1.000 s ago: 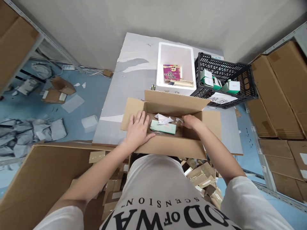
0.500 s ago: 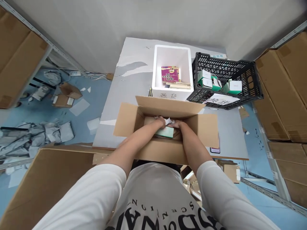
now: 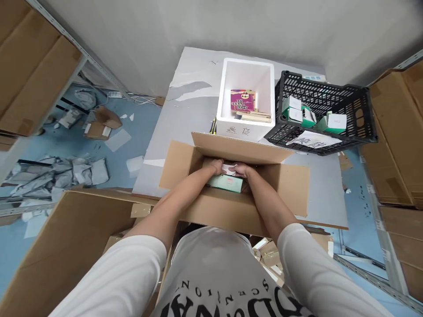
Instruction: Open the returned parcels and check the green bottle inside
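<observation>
An open cardboard box (image 3: 218,207) with its flaps folded out stands at the table's front edge. Both of my hands reach down into it. My left hand (image 3: 216,167) has its fingers closed at the left end of a white piece of paper (image 3: 229,169). On the paper's other end, my right hand (image 3: 240,169) is closed too. Just nearer to me, a pale green-and-white small box (image 3: 228,183) lies inside the cardboard box, with a small red mark on top. My fingertips are partly hidden, and the box's bottom is mostly covered.
Behind the box stand a white foam box (image 3: 246,127) with books inside and a black plastic crate (image 3: 327,105) holding several green-and-white boxes. A large open carton (image 3: 66,246) is at my left. Shelves with cartons (image 3: 393,136) flank the table (image 3: 185,105).
The white paper looks flatter and less crumpled between my hands. More of the green-and-white small box's top shows. The whole view has shifted slightly, moving the tabletop things rightward.
</observation>
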The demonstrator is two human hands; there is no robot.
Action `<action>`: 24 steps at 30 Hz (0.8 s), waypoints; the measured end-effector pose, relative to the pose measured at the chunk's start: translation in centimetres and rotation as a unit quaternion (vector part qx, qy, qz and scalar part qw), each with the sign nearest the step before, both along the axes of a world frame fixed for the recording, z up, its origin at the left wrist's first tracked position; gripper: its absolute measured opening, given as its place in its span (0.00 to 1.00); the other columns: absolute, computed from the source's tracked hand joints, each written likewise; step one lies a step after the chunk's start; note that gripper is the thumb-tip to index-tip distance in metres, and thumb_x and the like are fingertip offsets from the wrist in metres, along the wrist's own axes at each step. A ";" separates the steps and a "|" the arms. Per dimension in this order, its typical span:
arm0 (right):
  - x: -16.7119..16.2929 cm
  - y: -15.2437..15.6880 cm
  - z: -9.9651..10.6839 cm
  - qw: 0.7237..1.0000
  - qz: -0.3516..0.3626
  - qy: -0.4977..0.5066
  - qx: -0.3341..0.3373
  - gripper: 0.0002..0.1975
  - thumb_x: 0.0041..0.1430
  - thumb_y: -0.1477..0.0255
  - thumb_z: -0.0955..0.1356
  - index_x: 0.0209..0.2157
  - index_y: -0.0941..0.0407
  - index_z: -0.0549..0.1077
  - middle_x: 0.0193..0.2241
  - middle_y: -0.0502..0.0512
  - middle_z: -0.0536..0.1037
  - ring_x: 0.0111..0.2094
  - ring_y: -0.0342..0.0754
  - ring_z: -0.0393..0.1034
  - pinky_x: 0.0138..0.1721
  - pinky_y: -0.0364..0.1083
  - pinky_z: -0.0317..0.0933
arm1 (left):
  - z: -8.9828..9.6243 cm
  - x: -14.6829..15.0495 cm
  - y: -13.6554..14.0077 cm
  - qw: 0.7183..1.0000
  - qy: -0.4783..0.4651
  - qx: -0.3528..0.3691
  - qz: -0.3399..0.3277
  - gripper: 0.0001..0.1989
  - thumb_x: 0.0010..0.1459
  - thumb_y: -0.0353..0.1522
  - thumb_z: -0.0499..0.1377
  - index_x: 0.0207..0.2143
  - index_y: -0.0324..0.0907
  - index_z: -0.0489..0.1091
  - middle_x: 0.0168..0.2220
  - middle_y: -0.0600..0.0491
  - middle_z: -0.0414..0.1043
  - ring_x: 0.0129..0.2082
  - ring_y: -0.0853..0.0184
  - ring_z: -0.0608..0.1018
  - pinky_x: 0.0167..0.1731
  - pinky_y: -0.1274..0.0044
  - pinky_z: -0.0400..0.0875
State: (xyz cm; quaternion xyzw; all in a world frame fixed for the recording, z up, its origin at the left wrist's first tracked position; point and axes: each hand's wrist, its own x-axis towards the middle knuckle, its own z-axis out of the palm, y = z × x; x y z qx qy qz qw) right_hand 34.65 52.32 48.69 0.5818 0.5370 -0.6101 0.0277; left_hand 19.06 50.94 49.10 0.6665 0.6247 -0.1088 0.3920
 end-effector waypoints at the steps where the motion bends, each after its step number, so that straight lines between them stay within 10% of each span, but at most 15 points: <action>1: 0.2 0.1 0.5 1.000 -0.007 0.009 -0.009 0.13 0.58 0.74 0.69 0.45 0.61 0.68 0.39 0.60 0.79 0.38 0.43 0.75 0.39 0.43 0.70 | 0.5 -0.3 0.0 1.000 -0.007 -0.001 0.005 0.30 0.51 0.38 0.63 0.55 0.38 0.64 0.57 0.40 0.67 0.57 0.56 0.70 0.53 0.73 0.65; 7: 1.0 0.4 5.5 0.997 -0.031 0.065 -0.010 0.12 0.53 0.79 0.72 0.39 0.59 0.70 0.37 0.56 0.79 0.37 0.43 0.75 0.40 0.42 0.70 | 3.8 -1.2 -0.6 0.982 -0.179 -0.031 0.044 0.30 0.49 0.37 0.65 0.54 0.40 0.66 0.52 0.47 0.73 0.48 0.64 0.76 0.46 0.77 0.70; 14: 2.3 -2.0 13.6 0.973 -0.069 0.146 0.164 0.22 0.50 0.71 0.74 0.43 0.54 0.61 0.30 0.47 0.73 0.27 0.41 0.71 0.26 0.41 0.68 | 10.8 -1.4 -2.9 0.831 -0.532 -0.091 0.134 0.26 0.42 0.35 0.70 0.45 0.36 0.72 0.40 0.46 0.77 0.36 0.66 0.78 0.39 0.73 0.72; 19: 1.7 -5.6 18.6 0.939 0.012 0.110 0.326 0.20 0.55 0.58 0.69 0.44 0.53 0.62 0.23 0.45 0.71 0.21 0.42 0.66 0.21 0.41 0.61 | 17.2 -2.5 -5.6 0.873 -0.478 0.034 0.088 0.22 0.41 0.39 0.70 0.38 0.35 0.75 0.31 0.51 0.75 0.29 0.69 0.74 0.30 0.78 0.68; 24: 2.0 -9.0 20.4 0.919 0.068 0.102 0.374 0.28 0.60 0.56 0.64 0.59 0.50 0.55 0.43 0.54 0.74 0.27 0.42 0.70 0.32 0.46 0.66 | 20.6 -7.2 -9.0 0.892 -0.371 0.213 0.146 0.20 0.43 0.44 0.66 0.31 0.35 0.74 0.23 0.56 0.69 0.22 0.72 0.68 0.23 0.80 0.61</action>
